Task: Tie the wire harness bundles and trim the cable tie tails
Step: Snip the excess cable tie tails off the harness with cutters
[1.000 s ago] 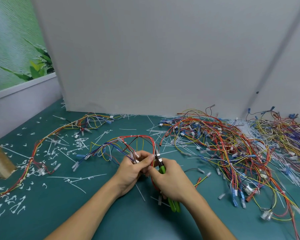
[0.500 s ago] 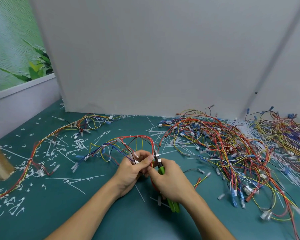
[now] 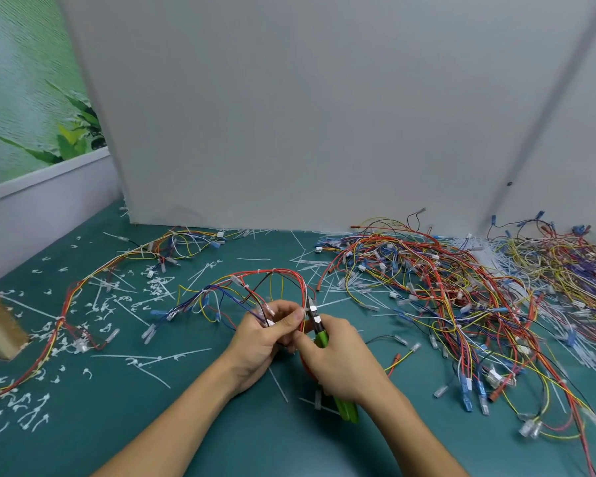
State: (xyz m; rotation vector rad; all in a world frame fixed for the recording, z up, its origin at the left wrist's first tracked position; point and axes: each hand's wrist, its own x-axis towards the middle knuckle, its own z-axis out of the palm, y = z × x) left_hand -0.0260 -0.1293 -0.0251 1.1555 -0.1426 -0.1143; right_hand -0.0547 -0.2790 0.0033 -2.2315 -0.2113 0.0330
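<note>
Left hand (image 3: 262,342) pinches the harness (image 3: 255,287) above the desk (image 3: 186,425); right hand (image 3: 338,366) grips green cutters (image 3: 319,333) at the red wires. Tie tail's hidden, I think, so a blind snip could nick insulation.

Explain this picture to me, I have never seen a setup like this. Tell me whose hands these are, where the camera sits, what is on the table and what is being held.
There is no machine here. One camera, worn on a person's head, looks down at their two bare hands. The left hand grips a harness of coloured wires that arches up from the green table. The right hand holds green-handled cutters, with the tip beside the wires near the left thumb, apparently to trim a cable tie. On the right lies a big pile of harnesses. On the left, white tie tails litter the table around a long harness. A white board stands behind.
</note>
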